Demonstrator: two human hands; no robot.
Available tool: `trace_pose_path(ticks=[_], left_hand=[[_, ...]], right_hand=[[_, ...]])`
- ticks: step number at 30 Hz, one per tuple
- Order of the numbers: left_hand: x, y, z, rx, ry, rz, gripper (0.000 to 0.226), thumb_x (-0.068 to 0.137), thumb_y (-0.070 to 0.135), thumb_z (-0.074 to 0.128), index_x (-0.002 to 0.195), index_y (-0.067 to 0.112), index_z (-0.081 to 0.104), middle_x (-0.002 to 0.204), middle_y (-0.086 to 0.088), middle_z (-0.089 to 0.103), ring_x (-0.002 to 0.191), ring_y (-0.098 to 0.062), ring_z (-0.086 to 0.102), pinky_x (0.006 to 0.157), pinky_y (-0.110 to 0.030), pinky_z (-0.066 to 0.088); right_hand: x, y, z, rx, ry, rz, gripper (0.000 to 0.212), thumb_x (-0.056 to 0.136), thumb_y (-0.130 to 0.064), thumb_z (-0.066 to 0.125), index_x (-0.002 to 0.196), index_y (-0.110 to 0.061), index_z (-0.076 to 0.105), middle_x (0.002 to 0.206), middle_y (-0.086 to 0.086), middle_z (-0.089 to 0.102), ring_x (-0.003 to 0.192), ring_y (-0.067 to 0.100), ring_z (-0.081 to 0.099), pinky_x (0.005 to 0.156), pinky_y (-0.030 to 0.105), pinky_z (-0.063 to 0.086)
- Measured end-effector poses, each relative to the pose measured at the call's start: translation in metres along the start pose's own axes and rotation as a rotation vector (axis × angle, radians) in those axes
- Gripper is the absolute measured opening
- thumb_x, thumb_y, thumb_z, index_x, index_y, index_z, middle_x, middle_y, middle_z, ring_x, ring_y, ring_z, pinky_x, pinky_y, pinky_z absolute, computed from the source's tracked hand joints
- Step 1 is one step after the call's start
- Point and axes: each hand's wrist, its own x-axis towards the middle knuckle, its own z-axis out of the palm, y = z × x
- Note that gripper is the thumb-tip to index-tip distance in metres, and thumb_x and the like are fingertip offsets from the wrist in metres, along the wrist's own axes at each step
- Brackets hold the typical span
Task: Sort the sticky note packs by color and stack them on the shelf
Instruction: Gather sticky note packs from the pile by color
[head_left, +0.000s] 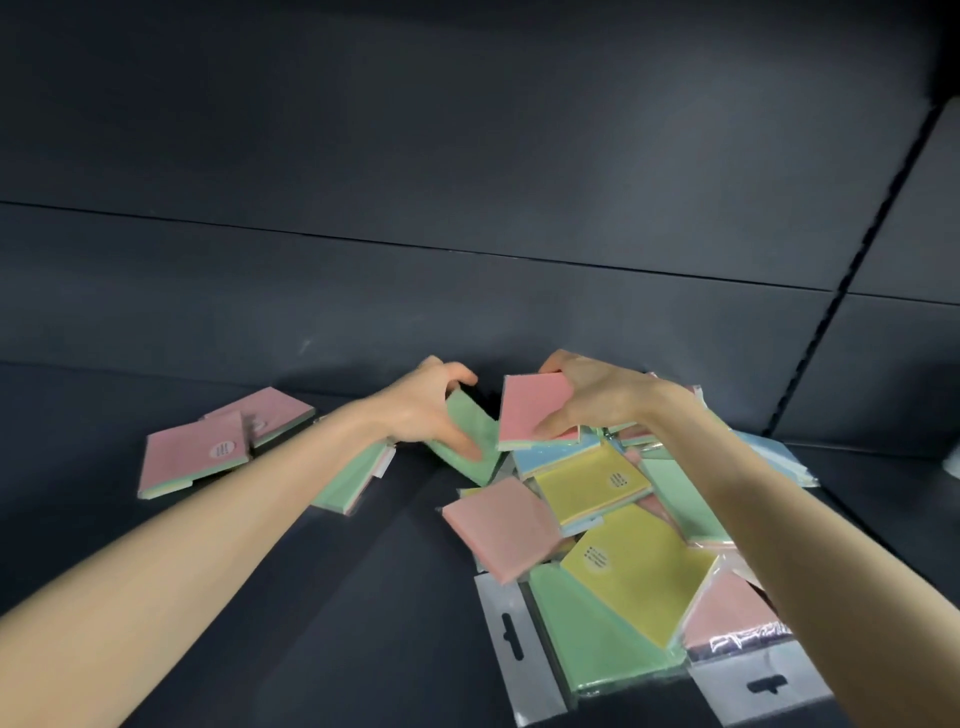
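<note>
The left hand (431, 410) is gripping a green pack (470, 436) between thumb and curled fingers, its long axis slanting down to the right. The right hand (597, 400) is pinching a pink pack (537, 410) by its right edge, face tilted toward the camera, just above a jumbled pile (623, 519) of yellow, green, pink and blue packs. The right forearm is crossing over that pile. Two overlapping pink packs (195, 457) are lying at left on the dark shelf (363, 597).
</note>
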Motion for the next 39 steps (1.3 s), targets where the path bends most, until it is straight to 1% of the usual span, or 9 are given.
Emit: trace_pose_path(ticks=[5,10,13,15,19,21,28,32,39], left_hand=[[-0.011,0.008,-0.001,-0.239,0.192,-0.002,0.085,0.061,0.014,0.088,0.135,0.016,0.047,0.121,0.0,0.052,0.108,-0.014,0.053,0.092,-0.022,0.04],[-0.033,0.014,-0.016,-0.37,0.341,0.043,0.016,0.073,0.013,0.079,0.084,0.008,0.068,0.08,-0.005,0.067,0.07,-0.012,0.057,0.066,-0.024,0.044],[-0.049,0.011,-0.028,-0.46,0.419,0.076,0.011,0.079,0.013,0.075,0.084,0.014,0.065,0.081,-0.004,0.068,0.075,-0.015,0.064,0.071,-0.033,0.05],[-0.061,0.009,-0.038,-0.519,0.486,0.071,0.012,0.082,0.014,0.072,0.09,0.017,0.064,0.089,-0.006,0.07,0.083,-0.021,0.068,0.073,-0.041,0.054],[-0.086,-0.003,-0.062,-0.562,0.632,0.048,0.022,0.083,0.018,0.072,0.094,0.025,0.054,0.092,0.001,0.067,0.08,-0.012,0.067,0.057,-0.023,0.052],[-0.101,-0.013,-0.075,-0.607,0.666,0.022,0.026,0.081,0.02,0.073,0.097,0.021,0.053,0.092,0.003,0.068,0.077,-0.008,0.068,0.06,-0.026,0.055],[-0.15,-0.07,-0.107,-0.573,0.607,0.023,0.016,0.089,0.021,0.064,0.102,0.016,0.057,0.089,0.005,0.068,0.079,-0.011,0.065,0.074,-0.029,0.052],[-0.168,-0.104,-0.118,-0.518,0.53,0.03,0.019,0.094,0.022,0.056,0.112,0.018,0.054,0.094,0.005,0.063,0.079,-0.005,0.06,0.069,-0.018,0.046],[-0.183,-0.138,-0.12,-0.51,0.372,0.01,0.026,0.098,0.027,0.045,0.123,0.02,0.049,0.105,0.005,0.057,0.09,-0.008,0.054,0.07,-0.023,0.042]], right_hand=[[-0.01,0.004,0.001,0.012,0.22,-0.086,0.062,0.068,-0.024,0.082,0.111,-0.017,0.038,0.097,-0.004,0.045,0.092,0.015,0.046,0.057,0.02,0.033],[-0.016,-0.002,-0.003,0.099,0.281,-0.162,0.067,0.07,-0.015,0.082,0.124,-0.016,0.043,0.103,-0.005,0.053,0.087,0.013,0.053,0.063,0.015,0.042],[-0.018,-0.013,-0.002,0.182,0.335,-0.229,0.064,0.069,-0.014,0.08,0.125,-0.018,0.048,0.107,-0.002,0.056,0.1,0.022,0.056,0.081,0.03,0.049],[-0.02,-0.025,0.001,0.316,0.366,-0.283,0.049,0.073,-0.011,0.076,0.114,-0.021,0.052,0.1,-0.002,0.059,0.098,0.028,0.06,0.08,0.037,0.051],[-0.022,-0.057,0.014,0.463,0.373,-0.379,0.033,0.077,-0.009,0.07,0.101,-0.026,0.054,0.095,-0.005,0.059,0.094,0.027,0.062,0.081,0.043,0.052],[-0.021,-0.074,0.023,0.495,0.376,-0.414,0.03,0.077,-0.012,0.07,0.095,-0.031,0.055,0.093,-0.006,0.06,0.092,0.022,0.062,0.083,0.041,0.052],[-0.014,-0.132,0.075,0.483,0.375,-0.369,0.016,0.087,-0.014,0.061,0.1,-0.022,0.056,0.094,-0.005,0.06,0.086,0.016,0.058,0.074,0.028,0.047],[-0.014,-0.156,0.112,0.378,0.354,-0.273,0.019,0.087,-0.015,0.06,0.105,-0.02,0.056,0.1,-0.004,0.062,0.092,0.016,0.058,0.079,0.027,0.046],[-0.032,-0.169,0.152,0.333,0.29,-0.074,0.019,0.085,-0.013,0.062,0.102,-0.02,0.057,0.099,0.003,0.062,0.088,0.019,0.058,0.075,0.028,0.045]])
